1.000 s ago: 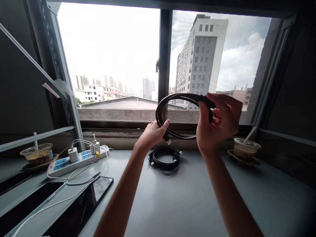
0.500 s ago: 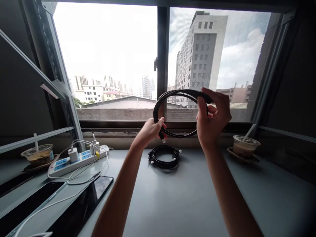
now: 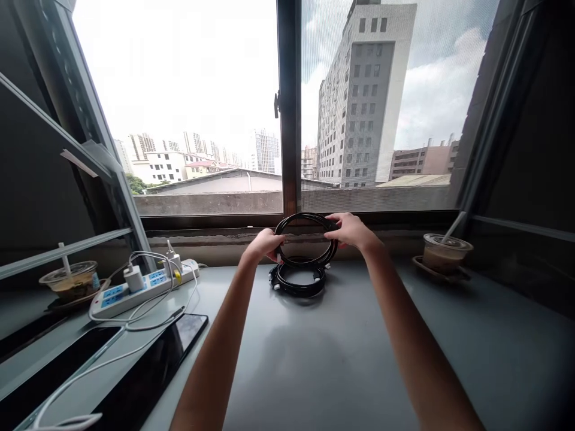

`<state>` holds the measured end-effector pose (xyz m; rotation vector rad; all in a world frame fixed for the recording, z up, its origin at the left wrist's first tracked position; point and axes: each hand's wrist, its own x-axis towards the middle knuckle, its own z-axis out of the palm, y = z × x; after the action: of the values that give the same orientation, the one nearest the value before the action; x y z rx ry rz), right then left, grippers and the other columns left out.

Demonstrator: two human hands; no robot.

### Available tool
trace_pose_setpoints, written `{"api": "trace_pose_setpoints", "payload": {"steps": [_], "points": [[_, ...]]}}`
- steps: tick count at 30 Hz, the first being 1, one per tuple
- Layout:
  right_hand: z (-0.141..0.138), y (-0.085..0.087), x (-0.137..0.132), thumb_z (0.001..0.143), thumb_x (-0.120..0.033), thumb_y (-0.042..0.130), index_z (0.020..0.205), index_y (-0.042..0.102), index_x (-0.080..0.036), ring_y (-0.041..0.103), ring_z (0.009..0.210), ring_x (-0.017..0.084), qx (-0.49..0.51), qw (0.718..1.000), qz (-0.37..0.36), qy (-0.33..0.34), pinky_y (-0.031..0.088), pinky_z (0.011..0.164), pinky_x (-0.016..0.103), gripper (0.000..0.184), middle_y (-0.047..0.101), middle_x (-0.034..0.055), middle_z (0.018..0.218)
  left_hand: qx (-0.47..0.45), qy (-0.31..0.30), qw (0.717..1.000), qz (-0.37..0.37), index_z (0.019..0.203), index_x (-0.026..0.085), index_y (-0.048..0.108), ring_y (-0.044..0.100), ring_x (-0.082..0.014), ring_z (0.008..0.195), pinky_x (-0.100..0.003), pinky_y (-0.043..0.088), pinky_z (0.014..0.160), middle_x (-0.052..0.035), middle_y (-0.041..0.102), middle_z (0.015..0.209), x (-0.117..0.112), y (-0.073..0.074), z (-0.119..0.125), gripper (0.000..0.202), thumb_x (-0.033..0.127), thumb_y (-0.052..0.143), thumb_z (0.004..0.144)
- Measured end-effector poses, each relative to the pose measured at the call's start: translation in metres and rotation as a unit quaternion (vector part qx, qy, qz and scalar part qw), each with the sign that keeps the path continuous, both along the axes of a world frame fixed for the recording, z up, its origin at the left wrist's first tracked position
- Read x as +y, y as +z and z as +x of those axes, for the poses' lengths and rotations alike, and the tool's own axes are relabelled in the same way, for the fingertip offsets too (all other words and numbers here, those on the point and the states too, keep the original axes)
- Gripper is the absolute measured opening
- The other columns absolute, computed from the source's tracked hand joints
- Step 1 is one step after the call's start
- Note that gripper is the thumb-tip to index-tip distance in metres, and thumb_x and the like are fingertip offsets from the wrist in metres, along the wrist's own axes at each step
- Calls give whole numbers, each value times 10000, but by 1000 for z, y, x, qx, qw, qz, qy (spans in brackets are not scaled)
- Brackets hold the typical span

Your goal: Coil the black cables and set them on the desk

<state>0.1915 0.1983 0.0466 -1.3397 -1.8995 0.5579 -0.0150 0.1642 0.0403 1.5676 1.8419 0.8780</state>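
Note:
I hold a coiled black cable (image 3: 306,222) between both hands, far out over the grey table (image 3: 323,359) near the window. My left hand (image 3: 264,244) grips the coil's left side. My right hand (image 3: 353,231) is closed on its right side. Just below the held coil, a second bundle of coiled black cables (image 3: 296,279) with white plugs lies on the table. The held coil hangs slightly above that bundle; I cannot tell if they touch.
A white power strip (image 3: 142,286) with chargers and white leads sits at left, with dark tablets or phones (image 3: 148,365) in front. A lidded drink cup (image 3: 70,280) stands far left, another cup with a straw (image 3: 446,254) at right. The window frame (image 3: 288,108) rises behind.
Both hands have carried the held coil down and away from me, from eye level in front of the window to just above the bundle on the table.

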Motion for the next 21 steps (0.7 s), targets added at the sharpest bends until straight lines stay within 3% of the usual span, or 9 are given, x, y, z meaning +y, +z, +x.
{"api": "trace_pose_setpoints", "payload": {"steps": [5,11,15,21], "points": [[-9,-28,27,723,-79,689,1165,572,-155,635,592,139,-96,984,-148,4,550,522,220,463,657,43,852,66,2,994,-85,720,72,595,573,-198,386,-274,497,440,-10,470,327,23,-34,-2,158,140,458,757],[-31,-57,36,870,-198,599,1104,553,-106,619,717,128,-205,947,-246,-19,551,633,263,255,620,48,907,145,5,974,-177,639,56,630,603,-184,440,-265,520,508,-44,493,342,35,-67,-3,228,110,463,784],[-38,-59,31,878,-210,588,1006,583,-100,607,766,131,-241,936,-256,-23,539,674,277,169,608,46,925,173,10,966,-193,712,69,633,598,-136,452,-254,528,522,-14,551,425,36,-72,-3,223,157,474,839],[-36,-52,26,874,-203,590,995,587,-109,602,777,131,-268,933,-239,-27,527,716,293,153,609,40,931,199,23,969,-146,668,70,660,651,-195,538,-250,532,568,-97,622,490,32,-61,-3,187,168,527,755]]}}
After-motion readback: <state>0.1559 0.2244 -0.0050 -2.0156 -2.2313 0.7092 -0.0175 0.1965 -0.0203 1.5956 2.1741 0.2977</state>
